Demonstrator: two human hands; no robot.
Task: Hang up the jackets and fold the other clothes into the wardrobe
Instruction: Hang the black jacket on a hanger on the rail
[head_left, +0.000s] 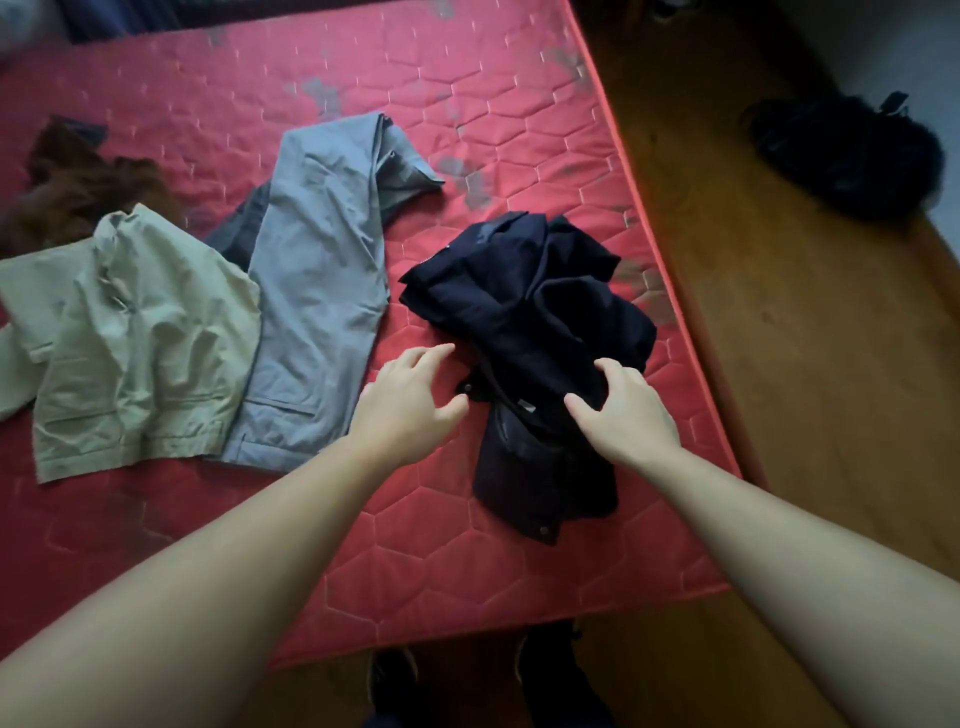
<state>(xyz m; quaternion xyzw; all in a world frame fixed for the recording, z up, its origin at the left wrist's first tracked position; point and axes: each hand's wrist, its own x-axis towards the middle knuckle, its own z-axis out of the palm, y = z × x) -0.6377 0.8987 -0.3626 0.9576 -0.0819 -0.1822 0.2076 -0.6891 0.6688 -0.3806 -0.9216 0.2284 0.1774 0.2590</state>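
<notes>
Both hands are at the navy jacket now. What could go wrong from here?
1. The navy jacket lies bunched close to the right edge of the mattress; a sideways tug could spill part of it onto the floor.
2. Only the right hand touches the cloth, while the left hand hovers beside it; lifting the heap one-handed would probably leave sleeves twisted for hanging.

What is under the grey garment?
A dark garment pokes out from beneath the grey garment at its left edge, on the mattress. How far it runs underneath is covered.
</notes>
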